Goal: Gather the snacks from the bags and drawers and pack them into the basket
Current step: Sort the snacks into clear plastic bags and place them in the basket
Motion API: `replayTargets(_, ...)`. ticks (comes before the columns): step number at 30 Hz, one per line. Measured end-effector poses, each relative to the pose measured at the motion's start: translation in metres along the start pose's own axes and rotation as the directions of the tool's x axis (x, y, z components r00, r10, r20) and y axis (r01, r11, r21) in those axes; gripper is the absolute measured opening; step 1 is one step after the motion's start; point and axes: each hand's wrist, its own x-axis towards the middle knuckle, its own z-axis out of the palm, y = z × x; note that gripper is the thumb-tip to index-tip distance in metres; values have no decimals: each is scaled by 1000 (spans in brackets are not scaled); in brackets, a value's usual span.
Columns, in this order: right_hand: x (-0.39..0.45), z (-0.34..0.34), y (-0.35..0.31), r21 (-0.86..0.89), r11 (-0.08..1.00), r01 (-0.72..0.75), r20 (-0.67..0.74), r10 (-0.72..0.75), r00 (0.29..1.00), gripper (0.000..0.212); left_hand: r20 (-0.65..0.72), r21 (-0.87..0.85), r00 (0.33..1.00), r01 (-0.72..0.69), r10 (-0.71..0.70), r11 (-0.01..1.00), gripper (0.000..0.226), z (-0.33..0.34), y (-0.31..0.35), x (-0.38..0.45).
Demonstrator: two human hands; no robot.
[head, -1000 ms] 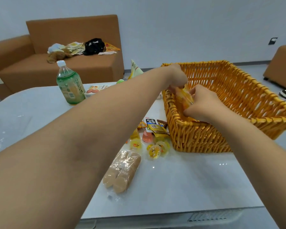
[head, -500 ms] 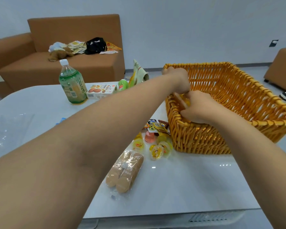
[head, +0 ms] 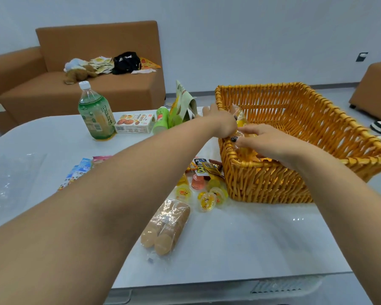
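At the far left of the white counter (head: 240,234) a crumpled sheet of clear plastic (head: 9,179) is seen, and behind it, off the counter, a brown sofa (head: 75,91) carrying a soft toy, papers and a black bag. A green drink bottle (head: 95,113) is stood upright toward the back of the counter, with a biscuit box (head: 135,123) just beside it, then a small green tube (head: 161,119) and a tall pale-green pouch (head: 182,105). Blue and pink packets (head: 79,170) are partly hidden by the left forearm. Nearer the front edge a clear pack of round biscuits (head: 166,226) is laid flat. A cluster of small jelly cups (head: 207,194) and dark sachets (head: 205,167) is gathered against the near left corner of the wicker basket (head: 317,133), which is set on the right part of the counter. A yellow snack packet (head: 240,119) is held inside the basket at its left wall: it is gripped by the left hand (head: 223,123), curled over the rim, and pinched from the right by the fingers of the right hand (head: 266,139). More yellow wrappers are seen low in the basket under the right hand.
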Motion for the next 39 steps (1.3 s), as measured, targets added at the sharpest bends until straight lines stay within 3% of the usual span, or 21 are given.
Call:
replayTargets(2, 0, 0, 0, -9, 1000, 12, 19, -11, 1000, 57, 18, -223, 1000, -6, 10, 975, 43, 6, -3, 0)
replayTargets(5, -2, -3, 0, 17, 1000, -3, 46, 2, 999, 56, 13, -515, 999, -38, 52, 856, 60, 12, -8, -11)
replayTargets(9, -4, -8, -1, 115, 993, -5, 27, 1, 1000, 48, -20, -693, 997, -71, 79, 718, 64, 20, -14, -14)
replayTargets(13, -4, -11, 0, 87, 996, 17, -17, -15, 1000, 46, -30, -697, 997, -69, 67, 714, 71, 22, -17, -14)
replayTargets(17, -3, -18, -2, 99, 995, 14, -78, -6, 997, 44, -109, -694, 991, -134, 81, 708, 47, 14, -19, -16)
replayTargets(22, -2, -18, -5, 94, 996, -4, 21, 2, 1000, 43, -393, -481, 918, -249, 47, 841, 34, 4, -15, -16)
replayTargets(25, -2, -20, -3, 98, 995, -19, 94, 10, 995, 61, -401, -328, 911, -238, 93, 914, 35, -2, -11, -16)
replayTargets(30, 2, -25, 14, 31, 990, -136, 67, 134, 989, 69, -380, -290, 924, -168, 48, 942, 31, -6, -5, -13)
replayTargets(33, 3, -22, 13, -67, 984, -164, 140, 172, 975, 81, -372, -372, 928, -159, 10, 915, 27, -7, -1, -17)
replayTargets(36, 3, -16, 11, -183, 981, -71, 24, 77, 997, 95, -352, -548, 932, -133, -84, 826, 22, -4, 0, -20)
replayTargets(39, 1, -13, 12, -257, 966, 39, -124, -73, 990, 89, -315, -681, 933, -95, -173, 726, 14, 0, -2, -18)
